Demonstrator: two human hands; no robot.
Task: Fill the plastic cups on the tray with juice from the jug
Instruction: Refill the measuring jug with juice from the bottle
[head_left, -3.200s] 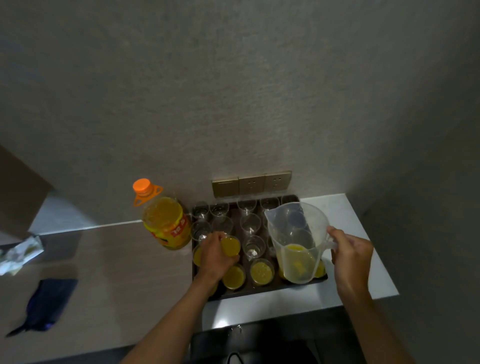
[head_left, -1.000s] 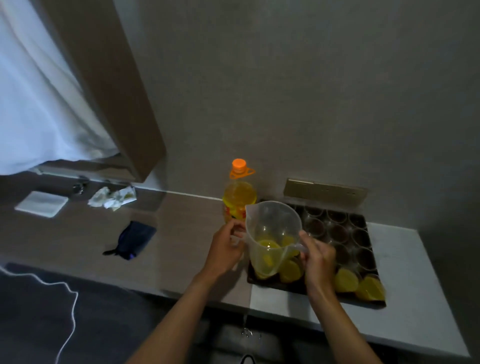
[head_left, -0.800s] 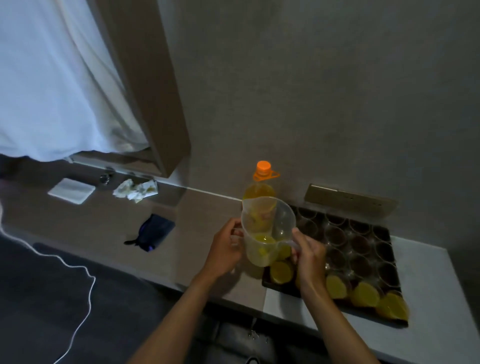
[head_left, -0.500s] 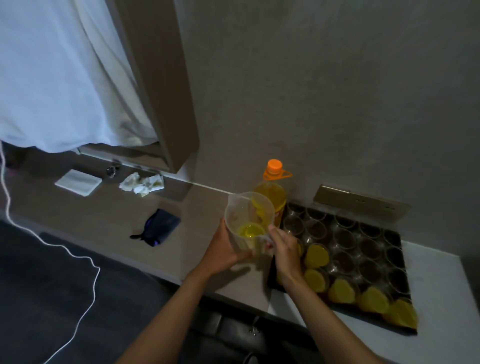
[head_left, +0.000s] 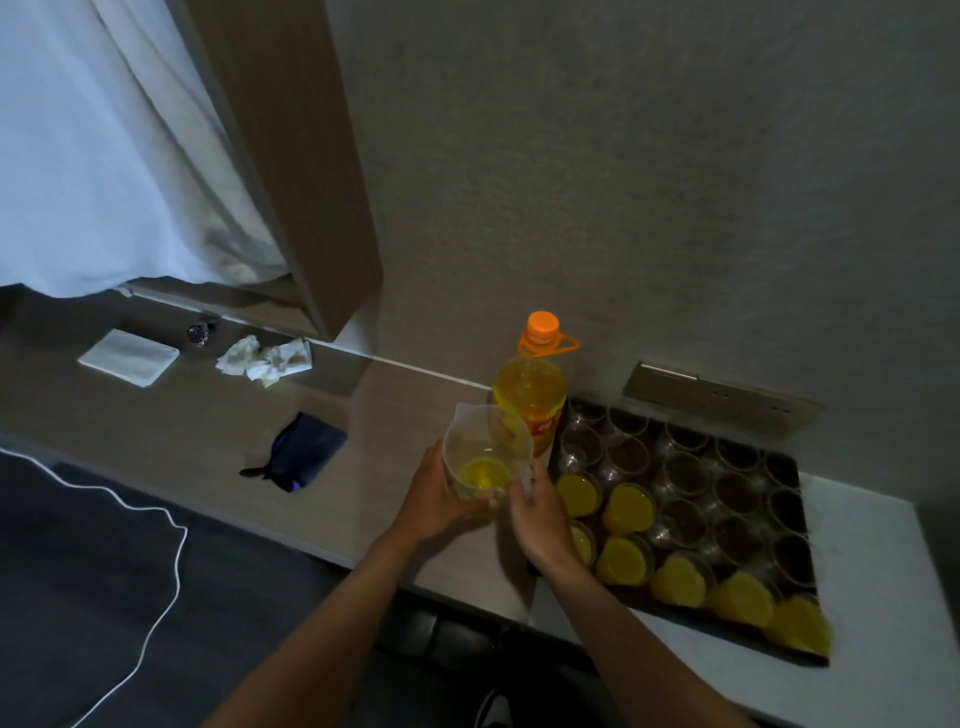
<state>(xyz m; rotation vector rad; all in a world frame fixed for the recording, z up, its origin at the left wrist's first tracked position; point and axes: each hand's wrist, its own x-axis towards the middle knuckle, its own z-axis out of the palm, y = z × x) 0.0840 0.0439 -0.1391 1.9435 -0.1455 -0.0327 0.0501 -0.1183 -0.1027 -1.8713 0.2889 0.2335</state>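
brown counter (head_left: 197, 415), grey wall, white curtain (head_left: 104, 156); dark tray (head_left: 800, 470) of plastic cups (head_left: 685, 470) at right, corner blurred; jug (head_left: 485, 454) left of tray, left hand (head_left: 434, 499) cupping body, right hand (head_left: 537, 512) gripping handle, handle hidden.

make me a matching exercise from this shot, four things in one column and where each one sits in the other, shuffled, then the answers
Things:
1. jug
2. juice bottle
3. dark pouch
4. crumpled tissues

Places:
A. on the counter at the foot of the wooden panel
B. held between the left hand and the right hand
C. upright at the tray's far left corner
D. flat on the counter, left of the hands

Pairs: 1-B, 2-C, 3-D, 4-A
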